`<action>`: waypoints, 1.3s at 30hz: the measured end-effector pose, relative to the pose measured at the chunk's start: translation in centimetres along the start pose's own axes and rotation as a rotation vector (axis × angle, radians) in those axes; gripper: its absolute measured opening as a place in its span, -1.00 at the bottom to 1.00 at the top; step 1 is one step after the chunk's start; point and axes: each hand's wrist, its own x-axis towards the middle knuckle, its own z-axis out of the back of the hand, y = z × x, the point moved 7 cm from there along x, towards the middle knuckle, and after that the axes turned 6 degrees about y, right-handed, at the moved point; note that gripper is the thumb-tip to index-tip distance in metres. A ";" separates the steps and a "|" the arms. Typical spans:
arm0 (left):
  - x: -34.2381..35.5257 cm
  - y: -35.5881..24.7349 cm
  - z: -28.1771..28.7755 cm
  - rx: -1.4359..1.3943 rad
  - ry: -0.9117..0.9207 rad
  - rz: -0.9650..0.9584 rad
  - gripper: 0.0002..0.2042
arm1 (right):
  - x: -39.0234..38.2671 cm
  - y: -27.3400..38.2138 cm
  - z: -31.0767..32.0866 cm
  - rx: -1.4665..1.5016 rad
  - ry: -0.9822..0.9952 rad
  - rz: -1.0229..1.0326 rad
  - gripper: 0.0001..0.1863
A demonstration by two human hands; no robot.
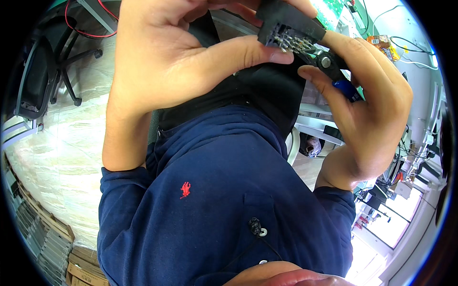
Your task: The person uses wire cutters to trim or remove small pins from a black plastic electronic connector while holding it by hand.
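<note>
Close in front of me at the top of the head view, my left hand (191,62) is closed on a black plastic component with metal pins (296,23). My left thumb presses along its near edge, beside the cluster of silver pins. From the right, my right hand (369,88) grips small hand pliers with blue-and-black handles (347,89). The pliers' jaws reach to the pins; whether they are clamped on one, I cannot tell. Some of my left fingers are hidden behind the component or cut off by the upper edge.
A green circuit board (331,13) lies beyond the component. An orange-and-yellow packet (383,44) and several loose cables are on the right. At the left stands a black wheeled chair (36,71) near a red cable (88,34); cardboard (86,274) is stacked lower left.
</note>
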 end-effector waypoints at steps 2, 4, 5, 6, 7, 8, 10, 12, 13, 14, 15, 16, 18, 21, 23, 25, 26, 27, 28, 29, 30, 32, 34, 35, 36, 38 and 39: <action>0.1 0.0 0.0 0.040 0.015 0.010 -0.64 | 0.1 0.1 0.0 0.008 -0.005 0.041 -0.53; 0.3 0.1 0.3 0.089 0.065 -0.009 -0.64 | 0.0 0.2 0.1 0.014 -0.015 0.070 -0.52; 0.3 0.0 0.4 0.103 0.082 -0.009 -0.63 | 0.0 0.1 0.1 0.018 -0.007 0.067 -0.52; 0.4 -0.1 0.4 0.094 0.083 0.008 -0.63 | 0.0 0.1 0.1 0.023 0.001 0.065 -0.51; 0.3 0.0 0.4 0.091 0.081 0.012 -0.63 | 0.0 0.0 0.1 0.028 0.022 0.046 -0.51; 0.3 0.0 0.4 0.088 0.079 0.014 -0.63 | -0.1 0.0 0.1 0.026 0.025 0.043 -0.51; 0.2 0.1 0.4 0.084 0.068 0.002 -0.63 | -0.2 0.0 0.1 0.018 0.014 0.054 -0.51; 0.2 0.0 0.3 0.065 0.061 0.015 -0.63 | -0.2 0.0 0.2 0.009 0.003 0.056 -0.51; 0.2 0.0 0.3 0.051 0.057 0.018 -0.63 | -0.2 0.0 0.2 0.006 0.006 0.045 -0.51; 0.2 0.1 0.3 0.037 0.054 0.022 -0.64 | -0.2 0.0 0.2 0.003 0.008 0.042 -0.51; 0.1 0.1 0.2 0.021 0.050 0.016 -0.64 | -0.2 0.0 0.1 0.000 0.010 0.039 -0.52; 0.2 0.1 0.2 0.019 0.052 0.014 -0.64 | -0.1 0.1 0.1 -0.002 0.011 0.044 -0.52; 0.2 0.1 0.3 0.025 0.064 0.011 -0.64 | -0.1 0.0 0.1 -0.012 0.027 0.035 -0.52; 0.2 0.3 0.3 0.003 0.041 -0.067 -0.65 | 0.1 0.0 0.1 -0.026 0.049 0.038 -0.53; 0.2 0.3 0.3 -0.016 0.025 -0.111 -0.65 | 0.2 0.1 0.1 -0.035 0.036 0.065 -0.54; 0.2 0.3 0.3 -0.004 0.028 -0.086 -0.65 | 0.1 0.1 0.1 -0.039 0.021 0.051 -0.55; 0.3 0.3 0.3 0.010 0.033 -0.057 -0.65 | 0.1 0.1 0.1 -0.039 0.021 0.030 -0.55; 0.3 -0.2 0.3 0.040 0.044 0.007 -0.64 | 0.0 0.1 0.2 -0.040 0.020 0.008 -0.55; 0.3 -0.2 0.3 0.050 0.045 0.036 -0.64 | 0.0 0.1 0.2 -0.040 0.027 -0.017 -0.55; 0.3 -0.2 0.3 0.064 0.044 0.065 -0.63 | 0.1 0.2 0.2 -0.047 0.029 -0.005 -0.56; 0.1 -0.1 0.3 0.057 0.034 0.059 -0.63 | 0.2 0.2 0.3 -0.054 0.031 0.006 -0.56; 0.1 -0.1 0.4 0.068 0.034 0.039 -0.63 | 0.3 0.3 0.3 -0.081 0.028 0.073 -0.56; 0.2 -0.1 0.5 0.084 0.044 0.032 -0.63 | 0.3 0.5 0.3 -0.103 0.025 0.101 -0.56; 0.2 -0.1 0.5 0.082 0.043 0.040 -0.63 | 0.3 0.5 0.3 -0.106 0.023 0.101 -0.56; 0.1 -0.1 0.4 0.059 0.030 0.069 -0.63 | 0.3 0.5 0.4 -0.110 0.022 0.101 -0.56; 0.0 -0.3 0.3 0.032 0.022 0.105 -0.63 | 0.3 0.4 0.3 -0.109 0.021 0.094 -0.56; 0.2 -0.5 0.2 0.028 0.026 0.114 -0.63 | 0.3 0.4 0.3 -0.109 0.022 0.093 -0.56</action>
